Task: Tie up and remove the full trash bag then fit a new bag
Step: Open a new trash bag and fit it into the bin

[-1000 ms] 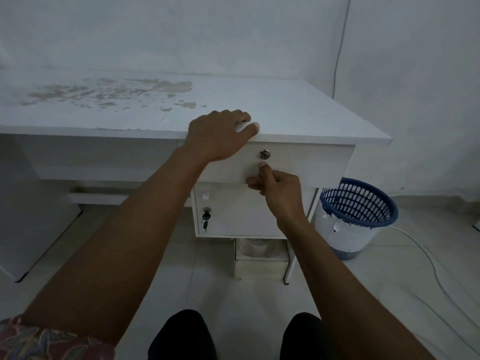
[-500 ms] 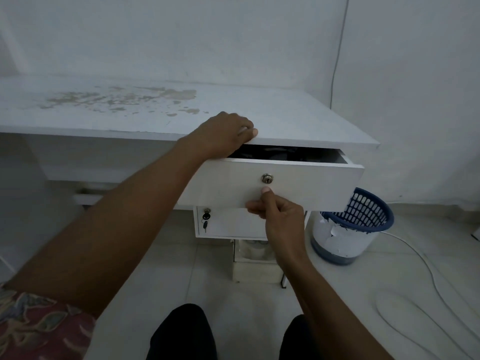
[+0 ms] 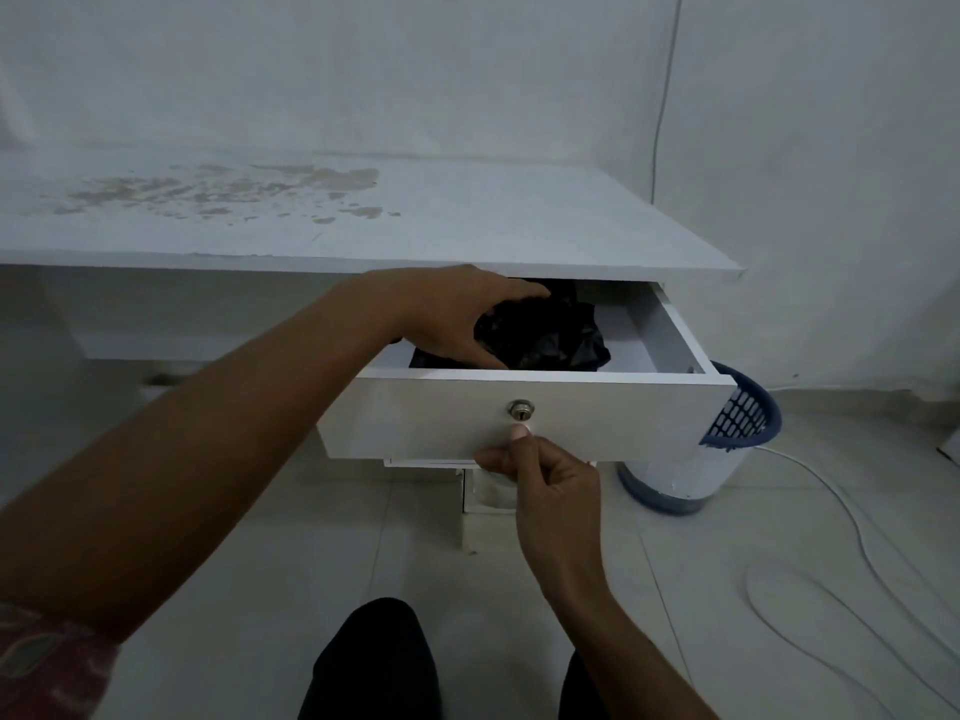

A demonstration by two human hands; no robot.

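The white desk drawer (image 3: pixel 597 413) stands pulled far out. Inside it lies a crumpled black plastic bag (image 3: pixel 550 337). My left hand (image 3: pixel 457 317) reaches into the drawer and its fingers curl round the bag's left side. My right hand (image 3: pixel 540 472) sits below the drawer front, thumb up against the panel under the round lock (image 3: pixel 518 409), fingers hooked under the bottom edge. A blue mesh trash bin (image 3: pixel 737 423) with a white lining stands on the floor to the right, partly hidden by the drawer.
The white desk top (image 3: pixel 363 220) has brown stains at the left. A white cable (image 3: pixel 841 537) loops over the tiled floor at the right. A low box (image 3: pixel 488 496) sits under the drawer. My knees show at the bottom edge.
The drawer has slid out from closed to wide open. My left hand has left the drawer's top edge and gone inside onto the black bag. My right hand stayed at the drawer front.
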